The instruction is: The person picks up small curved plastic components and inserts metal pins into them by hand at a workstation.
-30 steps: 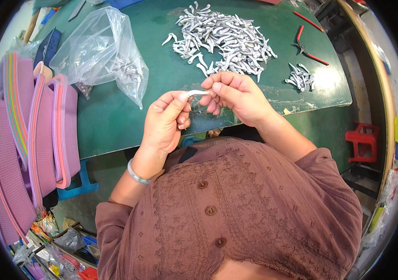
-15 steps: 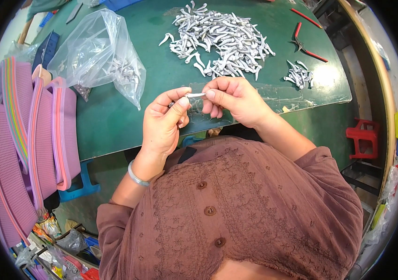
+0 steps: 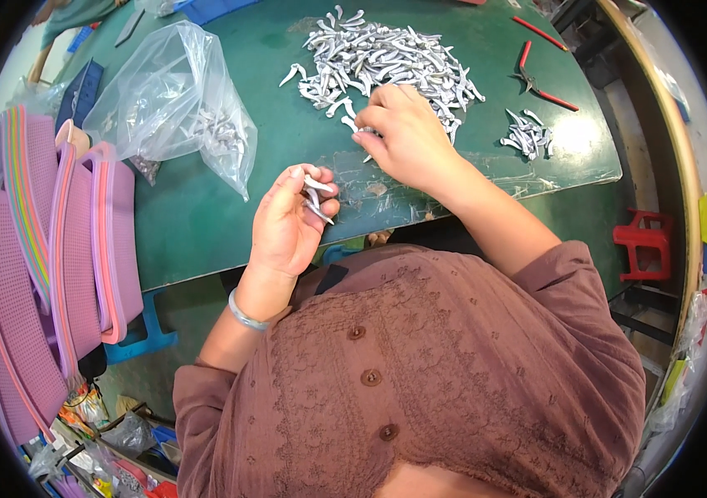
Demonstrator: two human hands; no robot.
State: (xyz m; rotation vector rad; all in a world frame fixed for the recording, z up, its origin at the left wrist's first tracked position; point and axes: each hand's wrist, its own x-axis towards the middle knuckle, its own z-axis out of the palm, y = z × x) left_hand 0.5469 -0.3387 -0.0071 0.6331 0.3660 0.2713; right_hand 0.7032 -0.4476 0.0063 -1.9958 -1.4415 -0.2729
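The person I'm watching wears this camera on the head, the left of a side-by-side pair. It looks steeply down from close above the brown shirt, over the hands and across the green surface, its wide fisheye bending edges toward the rim.

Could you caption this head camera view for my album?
Left hand holding small grey pieces, right hand at the near edge of their pile on a green table.

Bright light, white glare on the green table at right, black-rimmed fisheye distortion
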